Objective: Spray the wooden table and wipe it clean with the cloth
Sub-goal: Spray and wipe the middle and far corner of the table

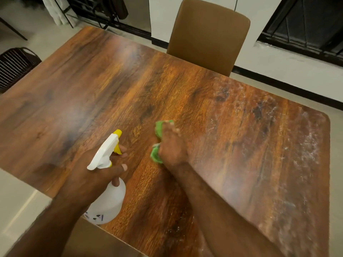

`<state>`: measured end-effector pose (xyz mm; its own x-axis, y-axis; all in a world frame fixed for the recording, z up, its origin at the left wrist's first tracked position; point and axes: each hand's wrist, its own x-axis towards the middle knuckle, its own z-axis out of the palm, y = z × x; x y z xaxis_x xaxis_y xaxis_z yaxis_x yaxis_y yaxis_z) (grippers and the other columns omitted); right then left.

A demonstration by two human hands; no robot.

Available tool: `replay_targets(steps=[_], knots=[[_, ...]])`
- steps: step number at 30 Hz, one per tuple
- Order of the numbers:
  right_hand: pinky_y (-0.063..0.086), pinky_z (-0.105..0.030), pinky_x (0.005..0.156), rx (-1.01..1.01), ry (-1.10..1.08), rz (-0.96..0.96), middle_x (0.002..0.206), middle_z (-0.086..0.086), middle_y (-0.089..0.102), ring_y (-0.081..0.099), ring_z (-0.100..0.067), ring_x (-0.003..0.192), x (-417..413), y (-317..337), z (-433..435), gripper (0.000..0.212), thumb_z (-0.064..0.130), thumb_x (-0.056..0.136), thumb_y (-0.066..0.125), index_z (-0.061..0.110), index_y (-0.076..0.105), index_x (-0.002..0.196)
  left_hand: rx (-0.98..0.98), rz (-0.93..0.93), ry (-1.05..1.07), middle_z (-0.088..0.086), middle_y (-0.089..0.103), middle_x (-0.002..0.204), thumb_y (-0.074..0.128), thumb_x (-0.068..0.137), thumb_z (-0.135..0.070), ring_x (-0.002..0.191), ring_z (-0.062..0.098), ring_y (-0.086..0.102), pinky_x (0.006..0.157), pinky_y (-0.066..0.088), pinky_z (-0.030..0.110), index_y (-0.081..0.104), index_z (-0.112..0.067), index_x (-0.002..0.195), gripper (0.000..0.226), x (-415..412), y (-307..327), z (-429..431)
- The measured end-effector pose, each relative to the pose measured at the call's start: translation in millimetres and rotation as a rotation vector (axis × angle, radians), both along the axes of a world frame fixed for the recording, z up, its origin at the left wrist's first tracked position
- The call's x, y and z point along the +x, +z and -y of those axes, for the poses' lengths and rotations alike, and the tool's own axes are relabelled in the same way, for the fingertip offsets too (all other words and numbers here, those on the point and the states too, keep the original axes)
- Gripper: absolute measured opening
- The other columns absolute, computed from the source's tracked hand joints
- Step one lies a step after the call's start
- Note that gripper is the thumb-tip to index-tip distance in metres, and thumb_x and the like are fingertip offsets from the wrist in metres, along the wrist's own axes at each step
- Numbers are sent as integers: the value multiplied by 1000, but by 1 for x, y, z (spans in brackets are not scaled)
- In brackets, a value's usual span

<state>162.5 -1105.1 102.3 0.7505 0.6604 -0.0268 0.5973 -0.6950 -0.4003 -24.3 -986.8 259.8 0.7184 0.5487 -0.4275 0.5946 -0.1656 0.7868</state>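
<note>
The wooden table (130, 86) fills most of the view, with whitish powdery smears along its right side. My left hand (96, 173) grips the neck of a white spray bottle (109, 203) with a white head and yellow nozzle and trigger, held near the table's front edge. My right hand (171, 145) holds a bunched green cloth (157, 154) against the tabletop near the middle. The cloth shows only at the left of my fingers; the rest is hidden under the hand.
A brown padded chair (209, 34) stands at the table's far side. A dark slatted chair (14, 67) sits at the left edge. Pale tiled floor surrounds the table. A black rack with hanging clothes (104, 10) stands at the back.
</note>
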Motion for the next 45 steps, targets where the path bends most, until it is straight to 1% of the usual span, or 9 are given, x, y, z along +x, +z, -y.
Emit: replay_targets(steps=[2, 5, 12, 19, 25, 29, 34, 40, 45], knots=[[18, -43, 125, -9, -190, -24, 164, -17, 21, 19, -30, 152, 15, -3, 10, 80, 12, 90, 53, 3, 12, 158, -14, 24, -16, 11, 73, 71, 74, 73, -36, 68, 29, 67, 81, 53, 51, 67, -30, 109, 36, -5, 1, 1], [13, -43, 126, -23, -299, -49, 165, -19, 17, 13, -31, 154, 14, 1, 13, 81, 12, 91, 52, 1, 9, 158, -7, 45, -34, 11, 69, 61, 72, 72, -38, 62, 23, 66, 75, 50, 41, 67, -31, 107, 36, -12, -1, 6], [0, -40, 126, -20, 48, -7, 167, -16, 12, 6, -29, 155, -65, -4, 2, 79, 26, 95, 50, 3, 10, 159, -4, 28, -35, 11, 71, 65, 73, 73, -42, 83, 29, 72, 88, 52, 58, 68, -29, 105, 35, -28, -10, 14], [13, -43, 126, 10, -277, -31, 166, -17, 17, 15, -29, 153, -29, 2, 38, 78, 8, 92, 48, 5, 10, 160, 12, 80, -16, 9, 71, 64, 70, 72, -35, 75, 22, 71, 79, 50, 36, 68, -34, 104, 31, -45, -7, 26], [3, -43, 125, 23, 114, -34, 165, -18, 14, 10, -34, 154, -124, -5, 19, 76, 29, 89, 29, 0, 14, 157, 29, 50, 40, 13, 69, 60, 79, 83, -11, 81, 20, 73, 73, 44, 28, 69, -24, 82, 16, -53, -8, 41], [-8, -34, 122, 6, 112, -28, 167, -5, 3, 0, -22, 154, -94, -6, 42, 79, 15, 94, 50, 7, 7, 160, -2, 76, 40, 7, 70, 63, 80, 83, -18, 62, 16, 67, 72, 45, 31, 70, -26, 96, 18, -65, -6, 44], [8, -43, 126, -25, -93, -56, 167, -16, 8, 5, -29, 155, -102, 4, 35, 92, 23, 90, 61, 2, 2, 158, 18, 84, 114, 1, 66, 56, 80, 79, -17, 53, 8, 60, 67, 41, 28, 69, -22, 78, 13, -82, 1, 44], [1, -43, 126, 74, 428, -95, 167, -14, 15, 3, -26, 155, -191, -11, 18, 94, 25, 85, 70, 6, 15, 159, 15, -57, 213, 15, 66, 72, 71, 63, -40, 72, 27, 59, 65, 44, 36, 72, -13, 73, 29, -105, -10, 38], [-2, -37, 125, 88, 158, -86, 167, -10, 13, 5, -25, 155, -160, -13, 32, 91, 15, 85, 64, 7, 12, 159, -37, 12, 144, 2, 69, 73, 70, 70, -32, 64, 22, 63, 68, 47, 30, 70, -22, 105, 36, -112, 1, 45]])
